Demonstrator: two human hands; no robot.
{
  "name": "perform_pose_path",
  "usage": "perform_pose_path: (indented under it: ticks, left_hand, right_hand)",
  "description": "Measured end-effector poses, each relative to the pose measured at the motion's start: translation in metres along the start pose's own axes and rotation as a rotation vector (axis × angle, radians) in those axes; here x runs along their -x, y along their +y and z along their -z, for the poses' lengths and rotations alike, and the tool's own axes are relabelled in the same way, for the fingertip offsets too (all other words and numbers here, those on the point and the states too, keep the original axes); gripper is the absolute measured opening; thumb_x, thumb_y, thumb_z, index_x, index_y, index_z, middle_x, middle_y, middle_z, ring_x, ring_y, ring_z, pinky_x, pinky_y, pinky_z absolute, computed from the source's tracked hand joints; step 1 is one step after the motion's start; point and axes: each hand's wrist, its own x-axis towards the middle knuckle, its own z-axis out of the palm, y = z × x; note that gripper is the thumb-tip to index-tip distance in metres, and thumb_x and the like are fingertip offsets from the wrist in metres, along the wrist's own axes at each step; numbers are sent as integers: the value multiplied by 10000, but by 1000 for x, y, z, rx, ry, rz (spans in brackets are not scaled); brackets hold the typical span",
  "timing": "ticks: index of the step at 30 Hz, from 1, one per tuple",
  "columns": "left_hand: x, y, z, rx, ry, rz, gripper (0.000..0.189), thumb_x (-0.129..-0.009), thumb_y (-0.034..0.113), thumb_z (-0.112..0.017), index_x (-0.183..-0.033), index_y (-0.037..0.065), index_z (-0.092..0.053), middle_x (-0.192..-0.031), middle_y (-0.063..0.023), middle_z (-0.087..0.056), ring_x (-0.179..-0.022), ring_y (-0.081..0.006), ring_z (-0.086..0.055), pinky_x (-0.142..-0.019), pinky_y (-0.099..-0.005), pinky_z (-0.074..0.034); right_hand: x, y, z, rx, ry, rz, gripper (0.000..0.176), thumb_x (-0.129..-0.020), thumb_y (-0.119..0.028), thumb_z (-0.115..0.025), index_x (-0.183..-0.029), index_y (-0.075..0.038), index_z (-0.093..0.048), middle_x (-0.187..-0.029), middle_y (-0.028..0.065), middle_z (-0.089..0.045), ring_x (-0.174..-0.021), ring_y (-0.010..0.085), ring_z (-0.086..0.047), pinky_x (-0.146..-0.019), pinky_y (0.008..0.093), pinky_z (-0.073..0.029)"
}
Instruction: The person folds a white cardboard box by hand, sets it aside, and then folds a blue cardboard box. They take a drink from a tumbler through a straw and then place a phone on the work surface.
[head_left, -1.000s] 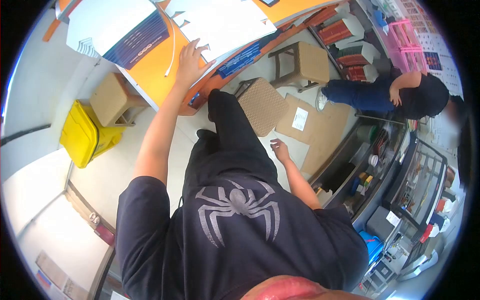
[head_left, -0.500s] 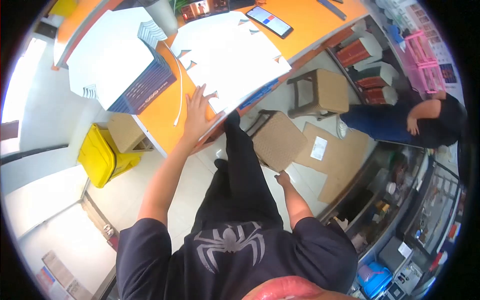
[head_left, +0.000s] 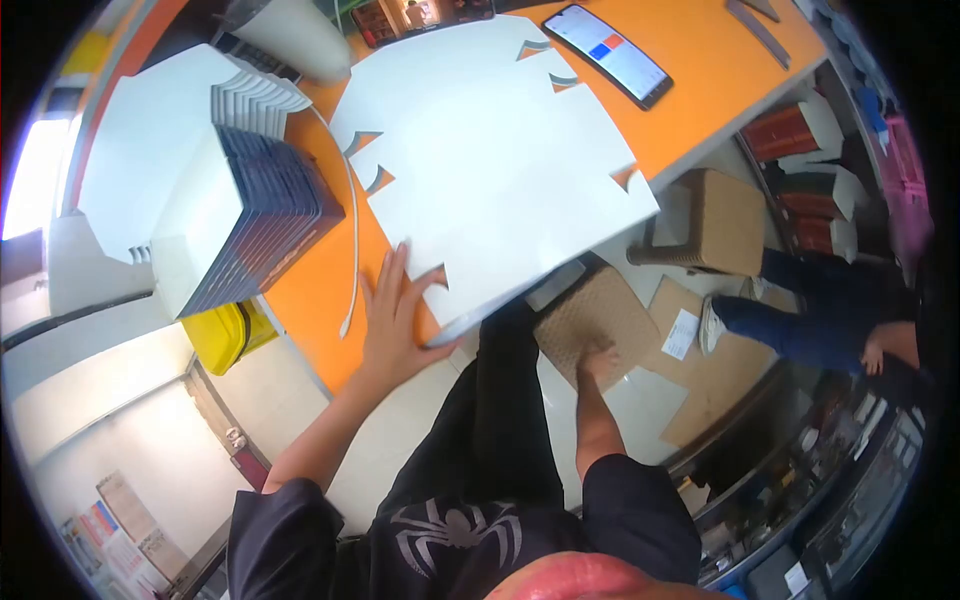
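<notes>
My left hand (head_left: 395, 325) lies on the orange table (head_left: 315, 260) at its near edge, fingers spread. Its fingertips are beside a notched corner of a large white die-cut card sheet (head_left: 490, 160), which lies flat. Lower down, my right hand (head_left: 600, 362) rests on the seat of a brown woven-pattern stool (head_left: 580, 318); its fingers look stretched out, though slightly blurred. To the left of my left hand stands a stack of folded white cards (head_left: 250, 215) with dark blue printed sides. A white cable (head_left: 355, 240) runs between stack and sheet.
A lit phone (head_left: 610, 55) lies at the sheet's far right, and another screen (head_left: 420, 15) is at the back. A second brown stool (head_left: 715, 220) and flattened cardboard (head_left: 735, 345) are on the right. Another person's leg (head_left: 765, 325) extends there. A yellow bin (head_left: 220, 340) stands below the stack.
My right hand has moved from the stool's near edge up onto its seat. The view has come closer to the table; my left hand stays by the sheet's corner.
</notes>
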Motion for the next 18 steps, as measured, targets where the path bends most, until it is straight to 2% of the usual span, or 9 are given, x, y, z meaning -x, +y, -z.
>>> perform_pose_path:
  ticks: [2, 4, 7, 10, 13, 16, 18]
  left_hand:
    - [0, -4, -5, -24, -6, 5, 854, -553, 342, -786, -1280, 127, -392, -1437, -246, -160, -1341, -413, -126, -1026, -613, -20]
    - [-5, -3, -5, -17, -26, 24, 867, -551, 341, -786, -1288, 127, -383, -1436, -256, -149, -1341, -420, -116, -1027, -613, -15]
    - [-6, -4, -8, -33, -55, 36, 909, -545, 373, -783, -1309, 135, -352, -1432, -276, -127, -1339, -434, -96, -1027, -616, 1]
    - [-6, -6, -10, -39, -54, 44, 931, -540, 400, -779, -1318, 144, -336, -1431, -282, -120, -1337, -443, -91, -1025, -622, 2]
    - [-7, -5, -10, -22, -62, 64, 928, -548, 431, -772, -1318, 138, -347, -1421, -297, -126, -1332, -453, -99, -1010, -643, -15]
    - [-5, -7, -10, -10, -55, 70, 899, -571, 472, -761, -1307, 112, -389, -1404, -318, -152, -1324, -459, -122, -982, -675, -39]
    - [-5, -7, -10, -16, -70, 77, 901, -568, 489, -760, -1302, 111, -398, -1402, -318, -159, -1319, -459, -138, -976, -682, -41]
  right_hand:
    - [-32, -4, 21, -19, 54, -80, 862, -744, -643, -524, -1418, -249, -159, -1415, 271, -185, -1256, 493, -256, -982, 567, -295]
    - [-67, -4, 43, -73, -77, -196, 977, -662, -714, -561, -1415, -363, -48, -1431, 283, -106, -1268, 489, -238, -974, 543, -334]
    - [-84, -3, 69, -277, -206, -271, 1068, -589, -649, -687, -1391, -438, -15, -1415, 302, -105, -1256, 483, -266, -955, 534, -365]
    - [-80, -2, 78, -389, -188, -187, 1142, -550, -528, -781, -1389, -431, -12, -1373, 338, -139, -1223, 474, -322, -948, 530, -377]
    - [-93, 22, 39, -383, -119, -74, 1137, -555, -445, -806, -1381, -436, -24, -1329, 363, -185, -1184, 458, -371, -950, 513, -379]
    - [-74, 12, 54, -395, -222, -101, 1165, -533, -509, -796, -1399, -346, -34, -1353, 301, -226, -1226, 477, -269, -935, 562, -340]
    - [-72, -1, 65, -213, -231, -160, 1159, -544, -418, -817, -1405, -325, -47, -1344, 311, -236, -1197, 447, -349, -930, 548, -365]
